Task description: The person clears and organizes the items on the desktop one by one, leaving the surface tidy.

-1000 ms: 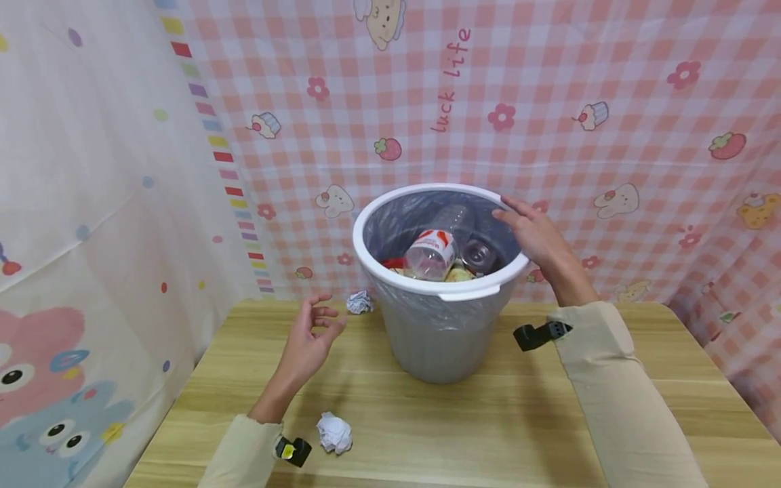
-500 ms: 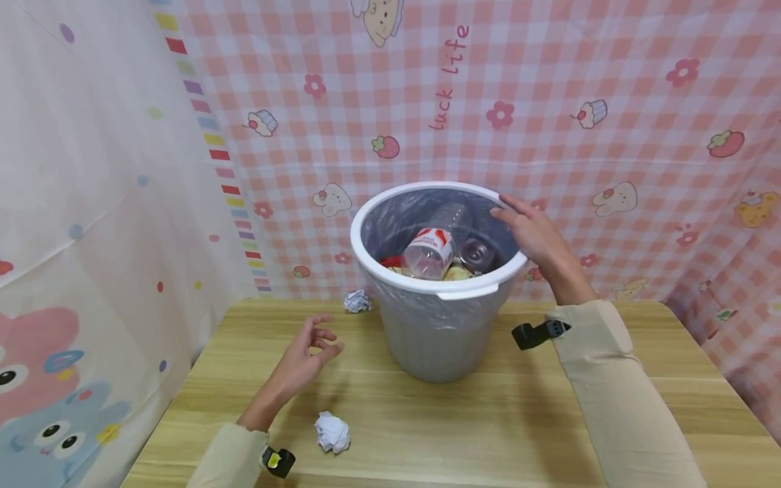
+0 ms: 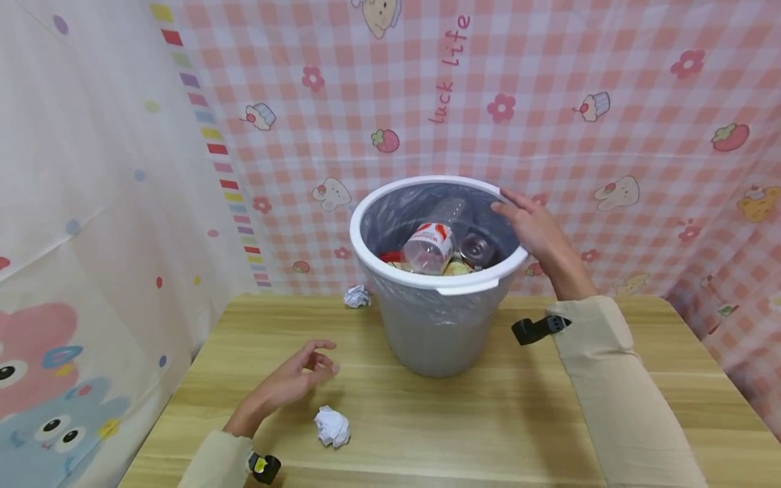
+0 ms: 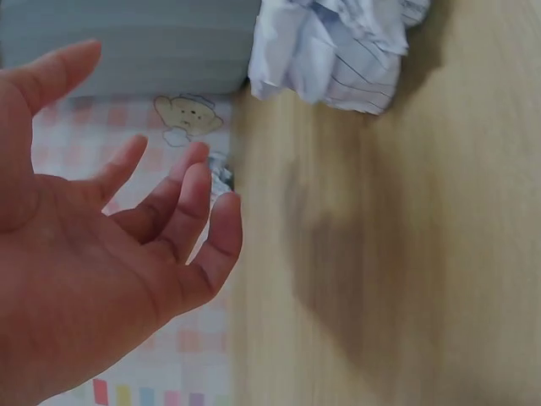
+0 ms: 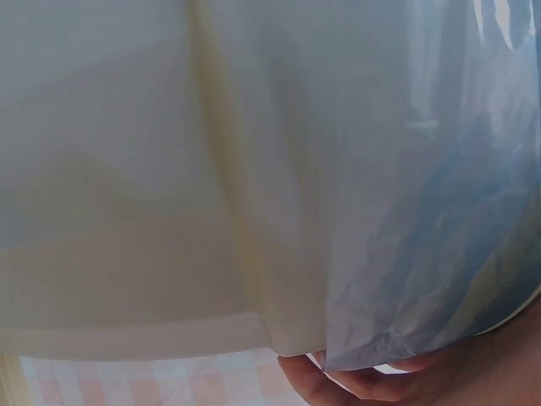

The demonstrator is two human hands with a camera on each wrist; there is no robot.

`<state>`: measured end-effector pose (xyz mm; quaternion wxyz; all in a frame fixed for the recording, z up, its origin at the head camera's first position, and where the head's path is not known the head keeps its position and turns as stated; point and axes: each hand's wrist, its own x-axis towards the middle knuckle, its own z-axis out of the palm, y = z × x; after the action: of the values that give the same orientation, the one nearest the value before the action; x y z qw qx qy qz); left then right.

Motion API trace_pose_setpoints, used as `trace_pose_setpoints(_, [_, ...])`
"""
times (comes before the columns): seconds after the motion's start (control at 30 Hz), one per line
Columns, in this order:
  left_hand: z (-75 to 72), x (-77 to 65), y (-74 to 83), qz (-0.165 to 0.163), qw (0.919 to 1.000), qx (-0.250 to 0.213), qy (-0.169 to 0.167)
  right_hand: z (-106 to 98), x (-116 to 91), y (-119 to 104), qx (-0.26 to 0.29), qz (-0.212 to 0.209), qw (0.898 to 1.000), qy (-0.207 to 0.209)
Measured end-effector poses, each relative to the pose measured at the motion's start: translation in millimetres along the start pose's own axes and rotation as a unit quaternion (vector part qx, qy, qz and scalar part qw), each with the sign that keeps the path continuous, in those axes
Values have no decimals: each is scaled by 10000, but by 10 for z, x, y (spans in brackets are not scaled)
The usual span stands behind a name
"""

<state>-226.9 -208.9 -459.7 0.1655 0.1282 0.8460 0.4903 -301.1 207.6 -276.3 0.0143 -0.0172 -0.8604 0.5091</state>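
Observation:
A grey trash can (image 3: 439,339) with a white rim and a clear liner stands upright on the table. My right hand (image 3: 539,234) grips its rim at the right; in the right wrist view, that hand's fingers (image 5: 317,385) show at the edge of the can wall (image 5: 127,211). My left hand (image 3: 293,379) hovers over the table with loosely bent fingers and holds nothing. Nearest to it lies a crumpled paper ball (image 3: 332,427), apart from the fingers, also seen in the left wrist view as crumpled lined paper (image 4: 330,51).
Another crumpled paper ball (image 3: 356,296) lies at the table's back edge, left of the can. Inside the can are a clear plastic cup (image 3: 430,247) with a red and white label and other waste. A checked pink curtain (image 3: 274,203) hangs behind the wooden table (image 3: 579,407).
My left hand has moved down and toward the front, from beside the far paper ball to near the closer one. The right hand has stayed on the can's rim.

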Motion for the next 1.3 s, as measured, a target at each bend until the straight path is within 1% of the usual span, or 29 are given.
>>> trace_pose_setpoints(0.1, [-10,0,-36,-14,9998,1,-223,-8,4,-13,-23,-21,10000,25])
trace_pose_setpoints(0.33, [-1,-15,-73,-511,9977,30,-452,-14,16,-24,-40,-36,9999,92])
trace_pose_setpoints(0.4, [3,-22,-78,-589,9968,32,-532,-16,17,-20,-54,-19,9999,112])
trace_pose_setpoints(0.47, [8,-27,-91,-593,9961,14,-660,-17,15,-15,-24,-10,9999,112])
trace_pose_setpoints(0.63, [23,-37,-154,-468,9929,-46,-1094,-9,11,3,39,3,9999,93])
trace_pose_setpoints(0.8, [25,-49,-195,-276,9900,-38,-1385,-6,6,3,1,-87,9999,118])
trace_pose_setpoints(0.97, [14,-39,-242,-102,9851,117,-1714,-13,3,3,7,-90,9999,121])
trace_pose_setpoints(1.07, [14,-28,-279,-24,9838,176,-1782,-11,-1,5,29,-57,9999,112])
trace_pose_setpoints(1.3, [38,-31,-366,120,9815,144,-1905,-2,-11,11,48,-90,9999,54])
